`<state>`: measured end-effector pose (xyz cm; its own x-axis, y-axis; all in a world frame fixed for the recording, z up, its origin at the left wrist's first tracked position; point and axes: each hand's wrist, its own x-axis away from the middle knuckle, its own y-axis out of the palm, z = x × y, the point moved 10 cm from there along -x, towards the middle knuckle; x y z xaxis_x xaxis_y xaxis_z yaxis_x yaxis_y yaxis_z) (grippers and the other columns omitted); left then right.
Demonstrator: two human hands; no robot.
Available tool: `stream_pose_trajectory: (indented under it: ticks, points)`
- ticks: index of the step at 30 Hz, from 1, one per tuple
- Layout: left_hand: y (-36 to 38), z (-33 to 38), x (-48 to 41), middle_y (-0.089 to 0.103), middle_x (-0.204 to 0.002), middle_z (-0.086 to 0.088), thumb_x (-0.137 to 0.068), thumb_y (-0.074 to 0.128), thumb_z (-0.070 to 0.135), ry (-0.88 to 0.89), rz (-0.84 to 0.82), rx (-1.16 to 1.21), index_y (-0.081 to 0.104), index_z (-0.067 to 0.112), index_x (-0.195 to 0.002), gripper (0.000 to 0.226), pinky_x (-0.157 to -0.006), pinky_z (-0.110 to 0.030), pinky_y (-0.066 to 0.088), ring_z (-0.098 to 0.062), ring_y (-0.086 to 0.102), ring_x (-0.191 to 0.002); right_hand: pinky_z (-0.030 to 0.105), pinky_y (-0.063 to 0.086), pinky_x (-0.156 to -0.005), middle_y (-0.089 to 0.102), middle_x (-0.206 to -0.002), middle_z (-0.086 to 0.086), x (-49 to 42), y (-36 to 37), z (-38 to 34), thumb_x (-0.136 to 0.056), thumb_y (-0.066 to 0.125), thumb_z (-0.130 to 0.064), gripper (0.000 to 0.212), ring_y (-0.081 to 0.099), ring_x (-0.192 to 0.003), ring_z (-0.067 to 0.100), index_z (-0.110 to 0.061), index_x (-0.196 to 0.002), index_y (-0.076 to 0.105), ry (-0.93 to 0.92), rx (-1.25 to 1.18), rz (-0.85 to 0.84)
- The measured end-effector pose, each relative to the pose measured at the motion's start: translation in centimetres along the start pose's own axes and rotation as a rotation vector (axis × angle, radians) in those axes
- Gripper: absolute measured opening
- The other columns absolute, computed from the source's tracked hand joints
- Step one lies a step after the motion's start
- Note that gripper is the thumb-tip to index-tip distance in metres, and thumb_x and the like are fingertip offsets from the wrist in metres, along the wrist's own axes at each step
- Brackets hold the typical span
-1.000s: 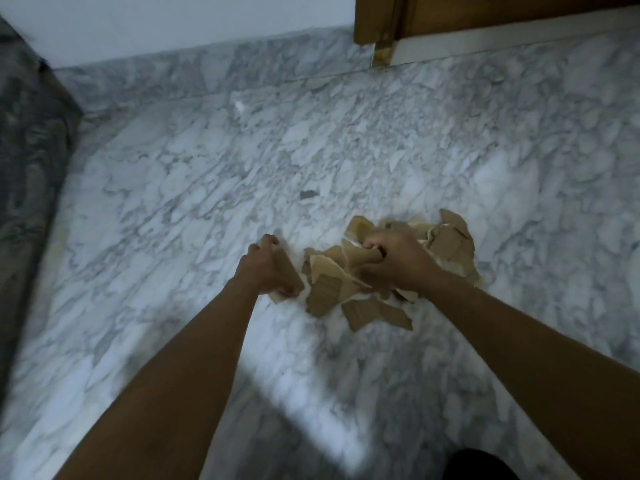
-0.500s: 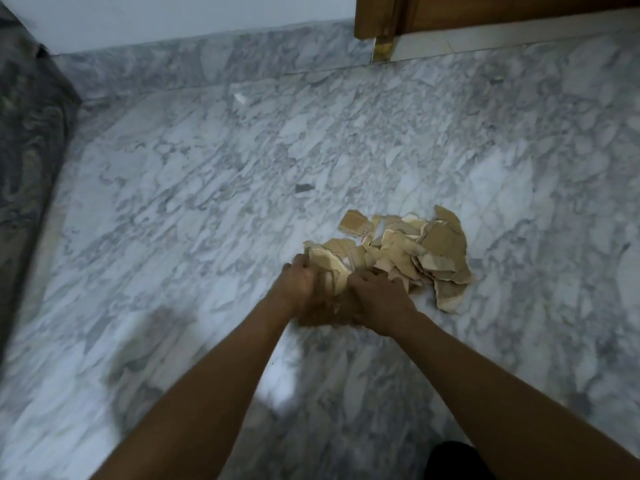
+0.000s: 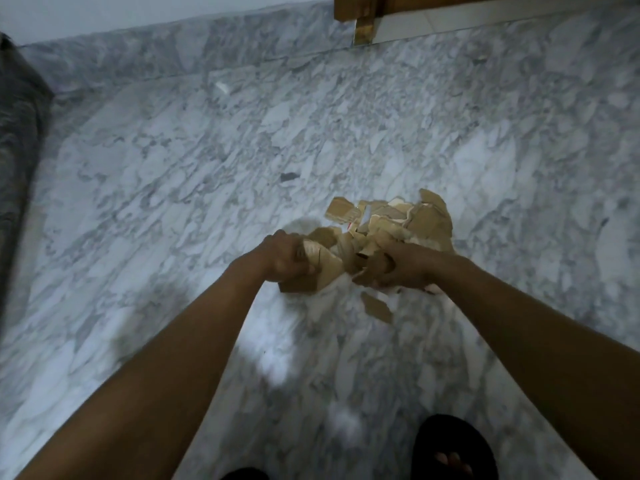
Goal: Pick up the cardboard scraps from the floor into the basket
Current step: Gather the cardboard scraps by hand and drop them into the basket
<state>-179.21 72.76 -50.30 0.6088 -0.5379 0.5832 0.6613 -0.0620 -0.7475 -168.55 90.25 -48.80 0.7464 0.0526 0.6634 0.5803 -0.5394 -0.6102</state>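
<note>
Domestic interior, probably a home. Polished grey-white marble floor (image 3: 173,188) with matching marble skirting (image 3: 138,53). Wooden door frame (image 3: 360,12) beyond the fingers; slippered foot (image 3: 453,441) below.

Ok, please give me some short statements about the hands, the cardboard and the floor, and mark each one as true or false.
1. Both hands hold cardboard. True: the left hand and the right hand each have a grip on scraps.
2. The basket stands beside the pile. False: no basket is in view.
3. One scrap lies apart from the pile, nearer the person. True.
4. The floor is wooden. False: it is grey-white marble.
5. The person is barefoot. False: a dark sandal shows.
</note>
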Motion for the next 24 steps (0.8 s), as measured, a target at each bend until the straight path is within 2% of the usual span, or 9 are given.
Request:
stream_pose_trajectory:
  ticks: [3,5,7,9,13,16,18,21,24]
  points:
    - [1.3,3.0,-1.0,0.027,-0.145,-0.006,-0.075,0.075,0.051,0.009,0.024,-0.067,0.045,0.032,-0.139,0.072,-0.104,-0.053,0.039,-0.033,0.031,-0.129,0.039,0.045,-0.099,0.058,-0.132,0.014,0.9,3.9,-0.2,-0.083,0.065,-0.055,0.062,0.052,-0.123,0.032,-0.013,-0.129,0.061,0.057,0.133,-0.131]
    - [2.5,3.7,-1.8,0.018,-0.151,-0.004,-0.080,0.070,0.047,-0.029,0.083,-0.053,0.037,0.035,-0.144,0.073,-0.105,-0.054,0.036,-0.032,0.023,-0.135,0.043,0.036,-0.105,0.053,-0.133,0.018,0.9,6.3,-1.0,-0.082,0.060,-0.062,0.069,0.043,-0.129,0.037,-0.013,-0.130,0.060,0.044,0.250,-0.059]
    - [2.9,3.2,-2.5,0.020,-0.148,-0.005,-0.085,0.063,0.043,-0.082,0.126,-0.030,0.035,0.031,-0.145,0.067,-0.102,-0.050,0.038,-0.032,0.026,-0.130,0.039,0.044,-0.091,0.053,-0.124,0.018,0.5,6.9,-1.3,-0.085,0.069,-0.048,0.051,0.051,-0.118,0.037,-0.011,-0.119,0.061,0.021,0.213,0.103]
    - [2.6,2.8,-2.6,0.025,-0.139,-0.008,-0.081,0.068,0.041,-0.105,0.128,-0.012,0.033,0.030,-0.146,0.075,-0.098,-0.046,0.044,-0.032,0.035,-0.118,0.033,0.039,-0.070,0.060,-0.113,0.016,0.1,6.6,-0.8,-0.083,0.073,-0.039,0.035,0.060,-0.106,0.035,-0.014,-0.097,0.053,0.043,0.137,0.171]
    - [2.1,2.7,-2.3,0.050,-0.116,-0.011,-0.057,0.084,0.047,-0.094,0.148,-0.016,0.029,0.022,-0.131,0.095,-0.088,-0.047,0.052,-0.031,0.053,-0.101,0.033,0.041,-0.067,0.060,-0.112,0.014,0.2,7.1,-1.8,-0.083,0.077,-0.031,0.040,0.061,-0.102,0.030,-0.026,-0.076,0.038,-0.027,0.098,-0.012]
    - [1.8,1.4,-2.0,0.059,-0.098,-0.004,-0.048,0.085,0.054,-0.158,0.135,0.068,0.032,0.027,-0.116,0.091,-0.081,-0.047,0.055,-0.026,0.061,-0.091,0.020,0.051,-0.048,0.070,-0.102,0.010,-0.4,5.9,-2.5,-0.078,0.084,-0.023,0.019,0.071,-0.090,0.028,-0.020,-0.087,0.068,-0.046,0.026,-0.129]
    - [1.5,0.1,-1.4,0.061,-0.108,-0.003,-0.059,0.081,0.055,-0.180,0.081,0.002,0.049,0.026,-0.118,0.072,-0.087,-0.041,0.054,-0.023,0.061,-0.096,0.026,0.057,-0.055,0.073,-0.090,0.004,-1.7,2.2,-3.1,-0.072,0.089,-0.026,0.023,0.072,-0.081,0.024,-0.025,-0.093,0.077,-0.059,0.012,-0.071]
    - [-0.1,-2.1,-0.2,0.062,-0.114,-0.002,-0.070,0.077,0.048,-0.170,0.105,-0.087,0.063,0.031,-0.115,0.051,-0.085,-0.036,0.053,-0.026,0.062,-0.103,0.034,0.053,-0.065,0.066,-0.074,0.000,-4.0,-3.4,-5.1,-0.071,0.085,-0.040,0.022,0.066,-0.075,0.023,-0.023,-0.073,0.070,-0.069,0.108,0.058]
    - [-1.4,-3.9,1.6,0.064,-0.101,0.004,-0.068,0.075,0.052,-0.155,0.157,-0.127,0.064,0.033,-0.101,0.040,-0.076,-0.033,0.053,-0.023,0.064,-0.094,0.035,0.054,-0.079,0.061,-0.101,0.001,-7.5,-3.5,-8.2,-0.066,0.080,-0.050,0.037,0.062,-0.100,0.025,-0.020,-0.086,0.068,-0.143,0.300,0.072]
